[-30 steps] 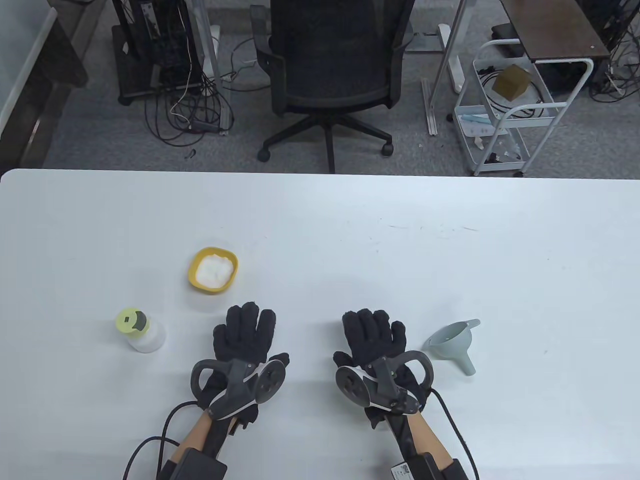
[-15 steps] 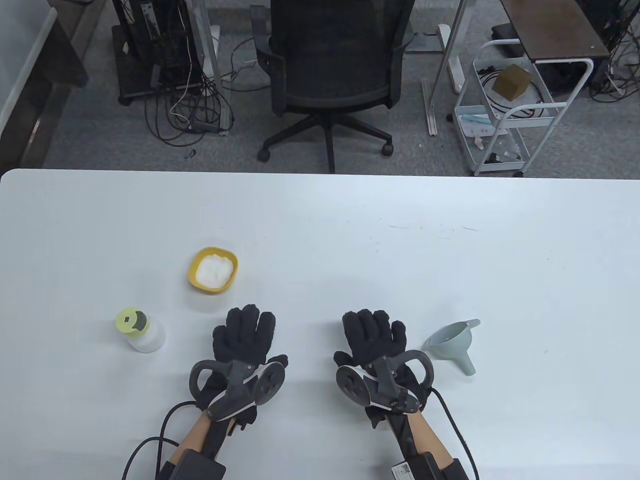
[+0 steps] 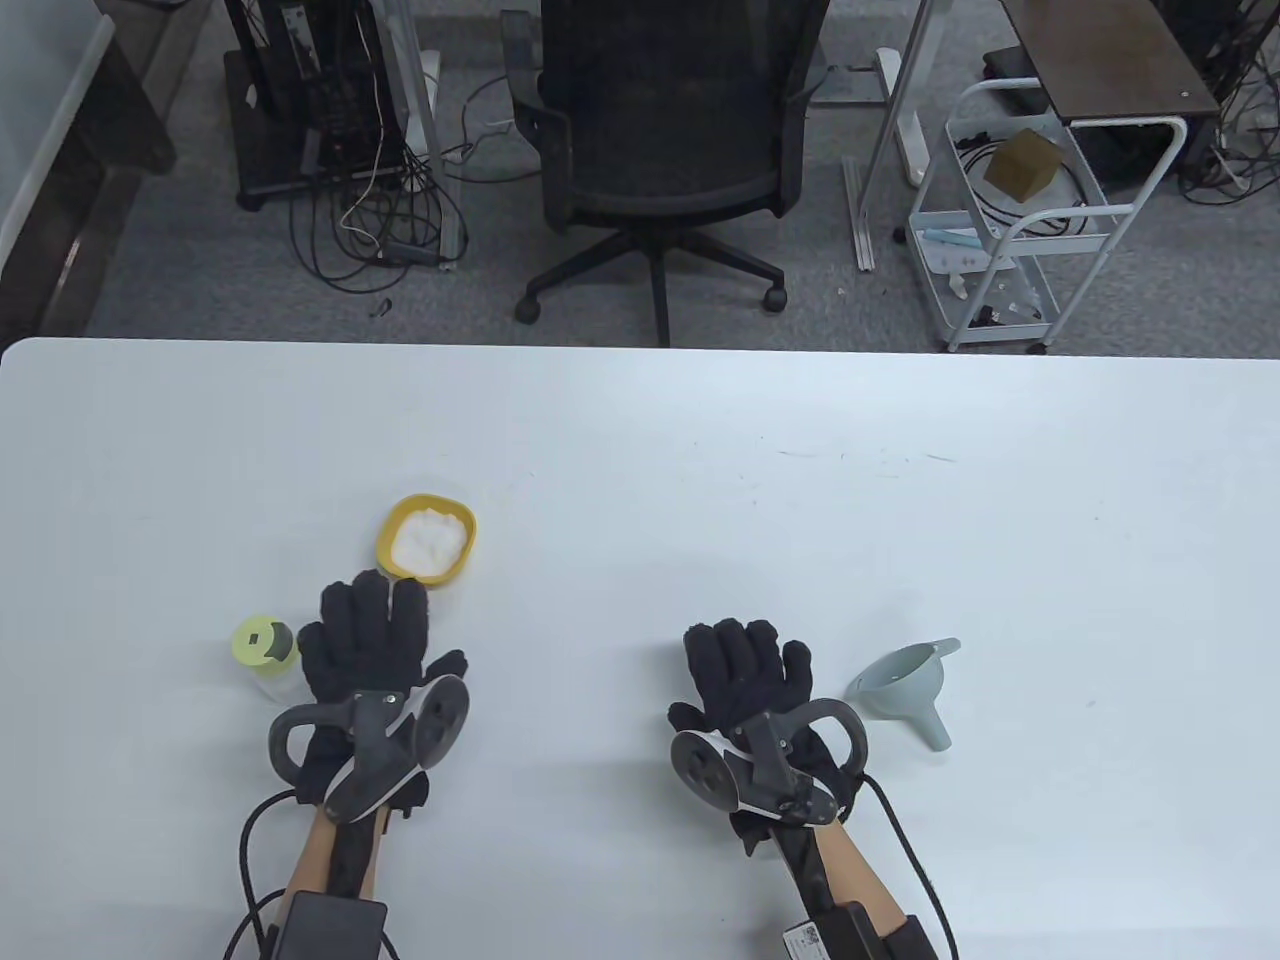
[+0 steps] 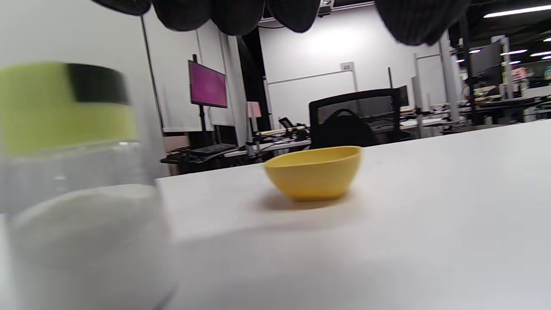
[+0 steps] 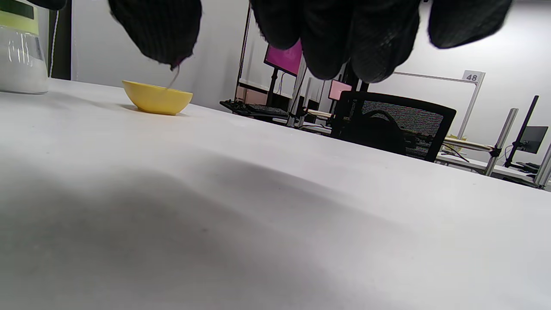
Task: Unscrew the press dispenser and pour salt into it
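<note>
The press dispenser (image 3: 266,655) is a clear jar with a lime-green and grey cap, upright at the table's left. It looms close and blurred in the left wrist view (image 4: 73,181) and shows at the far left of the right wrist view (image 5: 19,47). My left hand (image 3: 375,625) is open with fingers spread, right beside the dispenser and holding nothing. A yellow bowl of white salt (image 3: 428,540) sits just beyond its fingertips, also in the left wrist view (image 4: 314,172). My right hand (image 3: 748,655) lies flat and open on the table.
A pale grey-blue funnel (image 3: 908,685) lies on its side right of my right hand. The white table (image 3: 700,480) stretches wide around. A black office chair (image 3: 660,150) and a white cart (image 3: 1020,210) stand beyond the far edge.
My left hand has moved left and slightly forward, from the table's middle to beside the dispenser. The right hand has not moved.
</note>
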A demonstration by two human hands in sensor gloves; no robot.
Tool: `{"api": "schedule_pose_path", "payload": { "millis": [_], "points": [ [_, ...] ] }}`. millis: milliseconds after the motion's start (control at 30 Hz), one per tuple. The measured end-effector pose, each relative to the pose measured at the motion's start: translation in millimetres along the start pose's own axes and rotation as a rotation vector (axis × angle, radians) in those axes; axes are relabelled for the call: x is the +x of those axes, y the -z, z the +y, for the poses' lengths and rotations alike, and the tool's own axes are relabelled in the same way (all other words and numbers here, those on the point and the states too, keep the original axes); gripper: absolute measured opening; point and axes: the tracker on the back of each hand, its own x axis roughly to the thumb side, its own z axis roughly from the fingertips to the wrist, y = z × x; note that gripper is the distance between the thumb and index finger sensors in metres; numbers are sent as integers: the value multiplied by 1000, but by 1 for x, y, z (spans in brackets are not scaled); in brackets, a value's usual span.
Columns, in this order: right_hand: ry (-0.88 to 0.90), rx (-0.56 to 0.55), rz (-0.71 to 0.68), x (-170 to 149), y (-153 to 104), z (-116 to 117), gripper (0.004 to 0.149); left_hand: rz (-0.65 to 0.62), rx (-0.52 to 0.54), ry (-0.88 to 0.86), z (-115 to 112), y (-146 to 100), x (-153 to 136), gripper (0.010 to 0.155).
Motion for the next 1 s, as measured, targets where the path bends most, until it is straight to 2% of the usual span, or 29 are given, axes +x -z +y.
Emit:
{"api": "schedule_pose_path", "payload": {
  "millis": [167,367,533,733,1000],
  "points": [
    [-2,1,-1,0,0,0,79,115,-44,72,-10,4,-33,91],
    [-8,9,-3,1,0,1,79,217,-104,28,-21,5,-60,89],
    [-10,13,-4,1,0,1,79,243,-139,24,-27,5,-67,87],
    [-14,16,-5,2,0,2,79,259,-140,-25,-27,6,-71,77],
    [-18,21,-5,2,0,2,79,278,-135,-38,-26,7,-73,77]
  ]
}}
